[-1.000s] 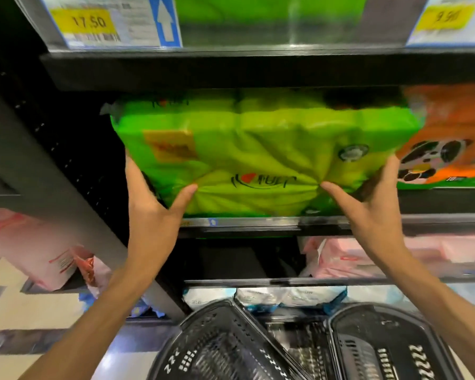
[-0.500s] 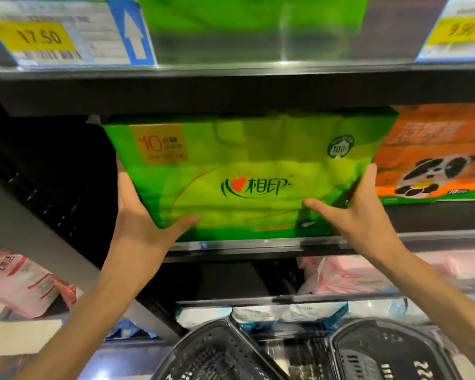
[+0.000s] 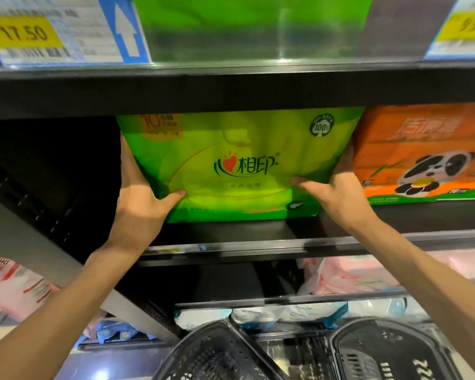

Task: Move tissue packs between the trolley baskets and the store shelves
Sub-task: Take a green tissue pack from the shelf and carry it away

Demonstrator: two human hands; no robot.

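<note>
**Two hands holding a green tissue pack on the shelf**

One green tissue pack (image 3: 239, 165) is standing upright on the black shelf (image 3: 231, 231), its glossy wrapper showing a red heart logo with dark green characters, an orange "10" patch at the top left corner and a round "100%" badge at the top right. Its top edge is sitting right under the shelf above, and its right side is touching an orange panda pack (image 3: 422, 154).

The left hand (image 3: 140, 198) is gripping the pack's left side: the thumb is pressing into the front face near the lower left, while the fingers (image 3: 126, 160) are lying together up along the side edge. The right hand (image 3: 337, 187) is mirroring this, its thumb digging into the front and its fingers wedged between the green pack and the orange one, where their tips are hidden. Both forearms are reaching up and inward from the lower corners.

Below, pink packs (image 3: 354, 275) are lying on a lower shelf, and two black trolley baskets (image 3: 395, 352) are sitting at the bottom edge. Yellow price tags (image 3: 25, 32) are hanging on the upper rail.
</note>
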